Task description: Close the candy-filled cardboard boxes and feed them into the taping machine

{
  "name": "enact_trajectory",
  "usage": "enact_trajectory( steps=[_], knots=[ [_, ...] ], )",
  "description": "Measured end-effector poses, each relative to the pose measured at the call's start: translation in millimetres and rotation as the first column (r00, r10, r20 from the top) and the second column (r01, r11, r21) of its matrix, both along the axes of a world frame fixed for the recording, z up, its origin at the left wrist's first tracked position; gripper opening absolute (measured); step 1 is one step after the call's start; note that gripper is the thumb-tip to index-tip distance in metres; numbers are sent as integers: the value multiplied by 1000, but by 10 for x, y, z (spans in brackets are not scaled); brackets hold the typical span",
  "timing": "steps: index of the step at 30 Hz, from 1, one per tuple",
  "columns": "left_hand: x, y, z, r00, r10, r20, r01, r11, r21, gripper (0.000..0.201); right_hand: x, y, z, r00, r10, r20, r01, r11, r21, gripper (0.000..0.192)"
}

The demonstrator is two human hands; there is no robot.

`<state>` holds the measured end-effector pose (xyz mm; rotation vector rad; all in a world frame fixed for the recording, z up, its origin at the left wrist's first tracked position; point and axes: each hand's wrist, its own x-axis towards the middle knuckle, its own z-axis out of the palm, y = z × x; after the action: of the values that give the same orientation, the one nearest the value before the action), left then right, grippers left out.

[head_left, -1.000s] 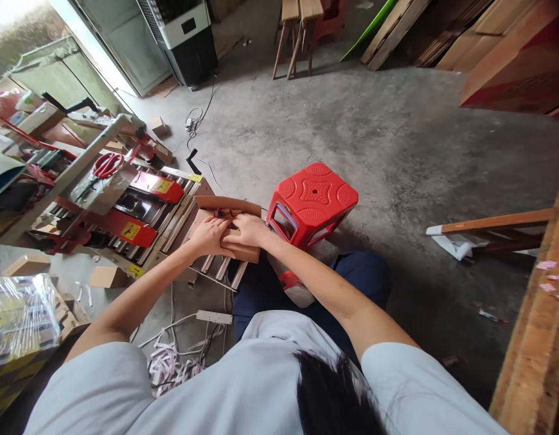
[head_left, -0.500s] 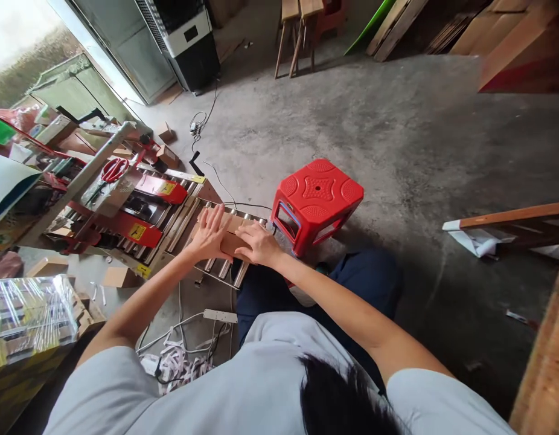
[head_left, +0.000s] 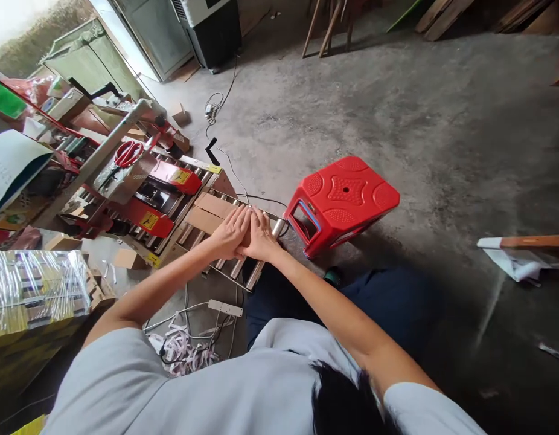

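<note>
On metal rollers point(head_left: 256, 275) above grey concrete point(head_left: 284, 115) lies a cardboard box point(head_left: 211, 207).

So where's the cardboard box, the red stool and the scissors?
Cardboard box point(head_left: 210, 212): head view, on its top, beside the hands.
Red stool point(head_left: 351, 192): head view, on its seat.
Scissors point(head_left: 128, 154): head view, on the red handles.

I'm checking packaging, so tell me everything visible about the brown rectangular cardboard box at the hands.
The brown rectangular cardboard box looks low and unprinted where visible. Its top flaps lie folded down, meeting along a straight seam. It rests flat on silvery metal conveyor rollers. The bare left hand and bare right hand cover its near end, fingers apparently against it; its contents and underside are hidden.
</note>
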<state>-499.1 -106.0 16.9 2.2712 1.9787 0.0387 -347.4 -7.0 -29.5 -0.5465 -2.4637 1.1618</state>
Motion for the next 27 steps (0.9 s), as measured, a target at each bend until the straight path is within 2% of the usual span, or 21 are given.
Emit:
enact_trajectory(
  steps=[1,3,5,8,11,14,16,17,19,20,21,22,24,25,27],
  knots=[
    [61,-31,-32,999,36,1,-36,999,19,138,-56,47,7,996,85,-6,-85,994,-72,124],
    [144,-73,-93,995,102,8,-103,992,68,134,-98,155,24,970,240,-41,-242,941,-236,116],
    [140,-93,-134,987,158,21,-160,979,128,123,-37,235,17,957,280,-77,-289,891,-350,108],
    [-127,-159,-138,983,183,28,-186,968,171,103,244,252,-97,969,242,-37,-234,871,-432,106],
    [-765,-370,-42,981,194,8,-193,974,120,91,719,253,-327,966,252,63,-180,824,-537,98],
    [-1468,-670,226,951,304,-60,-304,953,9,83,1279,350,-561,974,136,179,-12,826,-563,87],
    [-1668,-782,439,894,432,-117,-442,893,-82,80,1655,392,-637,971,9,237,120,843,-525,79],
    [-1641,-781,512,851,505,-144,-520,849,-96,79,1840,372,-638,966,-55,253,180,845,-503,74],
    [-1360,-658,514,751,643,-153,-652,758,-12,77,2180,234,-573,951,-160,266,273,837,-473,66],
    [-1139,-542,427,762,637,-117,-625,771,120,77,2320,135,-520,942,-203,268,311,828,-466,64],
    [-886,-394,280,813,579,-59,-554,801,226,81,2436,41,-463,935,-235,264,337,819,-464,62],
    [-609,-214,83,870,493,21,-479,833,278,86,2535,-34,-403,938,-242,248,334,824,-457,61],
    [29,217,-393,936,287,205,-339,891,302,94,2740,-109,-239,917,-315,244,393,816,-423,58],
    [396,447,-626,942,158,296,-246,924,291,96,2872,-129,-112,909,-344,236,412,829,-379,54],
    [1200,868,-986,891,-45,451,-77,965,249,98,3217,-204,268,862,-455,224,499,838,-219,44]
  ],
)
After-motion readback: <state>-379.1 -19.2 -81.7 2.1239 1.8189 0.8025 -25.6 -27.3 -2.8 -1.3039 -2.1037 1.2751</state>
